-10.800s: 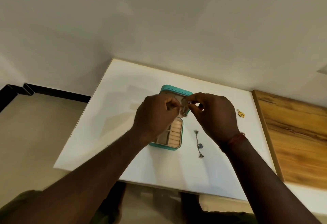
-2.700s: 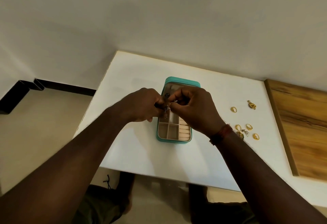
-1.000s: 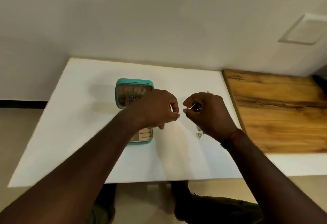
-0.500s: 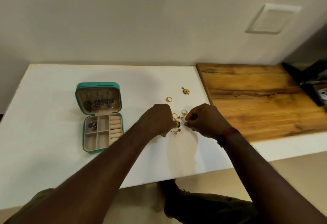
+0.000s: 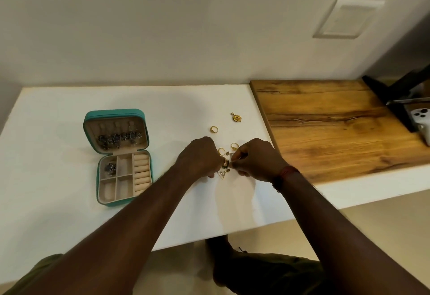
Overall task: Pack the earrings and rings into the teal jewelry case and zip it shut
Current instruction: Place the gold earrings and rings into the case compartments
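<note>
The teal jewelry case [image 5: 89,131] lies open on the white table [image 5: 58,113], left of my hands. Several silver earrings [image 5: 118,137] hang in its lid and one [image 5: 110,168] sits in a tray compartment. My left hand [image 5: 200,157] and my right hand [image 5: 257,158] meet over a small cluster of jewelry, fingertips pinched together on a dark green earring [image 5: 225,165]. A triangular earring [image 5: 221,174] lies just below it. Gold rings lie close by: one [image 5: 214,129] farther back, two [image 5: 234,146] [image 5: 221,150] near my fingers. A gold flower earring [image 5: 236,117] lies behind them.
A wooden board [image 5: 337,127] adjoins the table on the right. A black stand [image 5: 395,94] and a white device [image 5: 421,120] sit at its far right edge. A wall runs behind the table. The table's front edge is near my forearms.
My hands left the case and moved right to the loose jewelry. They have since closed in on the green earring, and the view has swung right.
</note>
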